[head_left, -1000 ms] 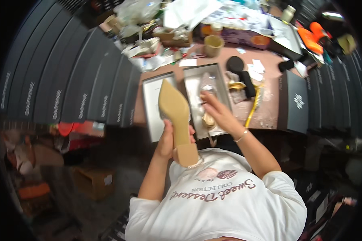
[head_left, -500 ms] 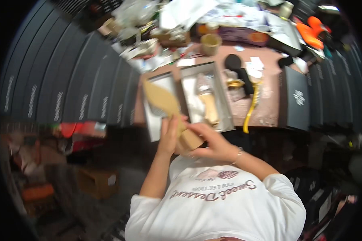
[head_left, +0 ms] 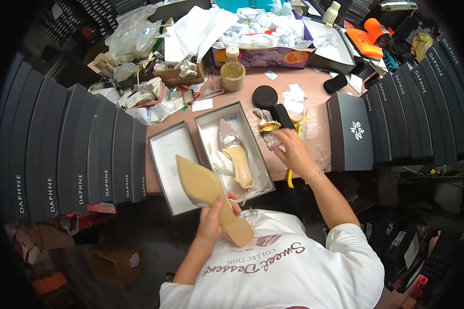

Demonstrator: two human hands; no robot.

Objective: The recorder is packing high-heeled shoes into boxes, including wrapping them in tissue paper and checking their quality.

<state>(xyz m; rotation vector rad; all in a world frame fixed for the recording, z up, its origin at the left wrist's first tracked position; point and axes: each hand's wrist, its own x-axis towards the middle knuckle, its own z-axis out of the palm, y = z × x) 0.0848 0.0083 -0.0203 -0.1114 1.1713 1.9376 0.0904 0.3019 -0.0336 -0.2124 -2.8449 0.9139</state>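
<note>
Near my chest, my left hand (head_left: 216, 218) is closed around a pointed-toe shoe (head_left: 198, 181) turned with its tan sole up, the toe pointing away from me. My right hand (head_left: 296, 154) reaches over the table with fingers apart, its fingertips beside or touching a crumpled grey and yellow cloth (head_left: 267, 122). Whether they touch it I cannot tell. A matching slingback shoe (head_left: 238, 160) with a glittery toe lies in an open white-lined shoebox (head_left: 263, 167) in front of me. Left of it lies the box lid (head_left: 162, 177), inside up, partly behind the held shoe.
Tall rows of dark shoeboxes (head_left: 82, 149) stand on the left, and more boxes (head_left: 350, 131) on the right. A round black container (head_left: 264, 96), a yellow-handled brush (head_left: 302, 129) and a jar (head_left: 232, 76) sit on the table. Behind is a purple carton (head_left: 263, 57) of crumpled paper.
My right hand has left the shoe and moved right to the cloth. My left hand still holds the shoe, now lower and closer to my chest. The view has shifted.
</note>
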